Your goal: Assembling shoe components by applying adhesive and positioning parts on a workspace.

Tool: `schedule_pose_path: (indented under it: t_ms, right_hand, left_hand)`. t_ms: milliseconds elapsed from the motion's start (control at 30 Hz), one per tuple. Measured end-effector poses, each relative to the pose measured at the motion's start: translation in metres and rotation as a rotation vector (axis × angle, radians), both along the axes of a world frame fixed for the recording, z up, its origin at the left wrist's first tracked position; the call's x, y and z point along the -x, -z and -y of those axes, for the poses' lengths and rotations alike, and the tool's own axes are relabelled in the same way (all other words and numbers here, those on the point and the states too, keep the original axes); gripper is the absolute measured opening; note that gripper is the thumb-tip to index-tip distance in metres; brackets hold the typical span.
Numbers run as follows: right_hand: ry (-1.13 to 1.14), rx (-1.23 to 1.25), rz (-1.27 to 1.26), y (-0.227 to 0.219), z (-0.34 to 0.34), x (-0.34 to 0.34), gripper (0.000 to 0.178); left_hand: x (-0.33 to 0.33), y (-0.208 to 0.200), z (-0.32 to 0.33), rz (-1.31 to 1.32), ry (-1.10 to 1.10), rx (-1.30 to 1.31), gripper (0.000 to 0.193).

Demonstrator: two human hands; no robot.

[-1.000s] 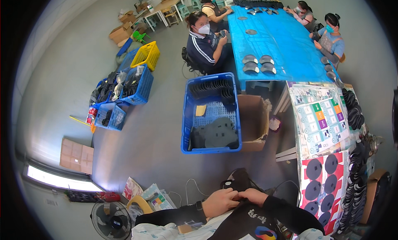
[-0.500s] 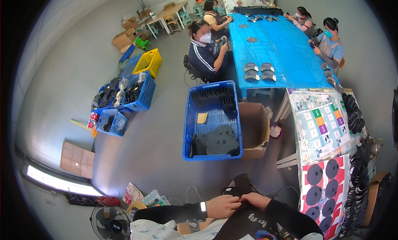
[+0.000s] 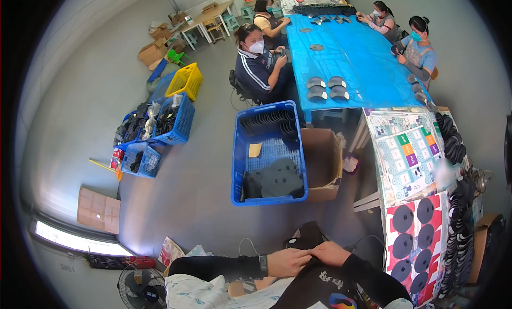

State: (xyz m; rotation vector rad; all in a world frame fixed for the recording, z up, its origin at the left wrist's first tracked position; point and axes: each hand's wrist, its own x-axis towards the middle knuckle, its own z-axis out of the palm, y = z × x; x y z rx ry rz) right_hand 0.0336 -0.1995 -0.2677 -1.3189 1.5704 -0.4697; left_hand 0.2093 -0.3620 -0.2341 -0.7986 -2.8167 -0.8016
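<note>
My left hand (image 3: 288, 262), with a dark band on its wrist, and my right hand (image 3: 330, 253) meet fingertip to fingertip low in the view, in front of my dark apron (image 3: 314, 287). Both are closed, fingers bent and pinched together. Whatever lies between them is hidden or too small to make out. Just beyond the fingers is a black object (image 3: 305, 236), its kind unclear. Farther ahead stands a blue plastic crate (image 3: 234, 165), holding a row of curved black pieces (image 3: 266, 121) and flat dark grey pieces (image 3: 274, 178).
A cardboard box (image 3: 322, 162) adjoins the crate. On my right, a table carries round black pads (image 3: 402, 218) and stacked curved black pieces (image 3: 461, 213). Several people sit around the blue-covered table (image 3: 362, 58). More crates (image 3: 176, 119) stand left; a fan (image 3: 141, 290) is at lower left.
The whole view has shifted slightly, with the crate and table now a little farther left. My hands stay together in nearly the same place. The wristband's lit face has gone dark.
</note>
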Motion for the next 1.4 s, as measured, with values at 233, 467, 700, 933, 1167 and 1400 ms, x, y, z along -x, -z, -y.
schedule_pose_path:
  t_ms: [233,467,700,933,1167,1400]
  right_hand:
    - [0.701,0.784,-0.081,-0.191,-0.008,0.030,0.095]
    - [0.674,1.005,0.312,-0.233,-0.037,0.025,0.081]
    - [0.497,0.907,-0.564,-0.219,-0.032,0.023,0.127]
    - [0.515,1.223,-0.096,-0.249,-0.037,0.024,0.151]
    - [0.694,0.738,-0.078,-0.217,-0.037,0.028,0.072]
    - [0.587,0.604,0.147,-0.215,-0.033,0.040,0.032]
  left_hand:
    - [0.005,0.002,-0.004,0.296,0.014,0.051,0.027]
    - [0.022,0.004,-0.002,0.346,0.008,0.009,0.022]
    - [0.029,-0.001,-0.006,0.390,-0.004,-0.040,0.023]
    - [0.039,-0.006,-0.008,0.517,0.004,-0.186,0.030]
    - [0.025,-0.015,-0.004,0.418,0.099,0.009,0.028]
    - [0.026,-0.023,-0.005,0.376,0.169,0.102,0.021]
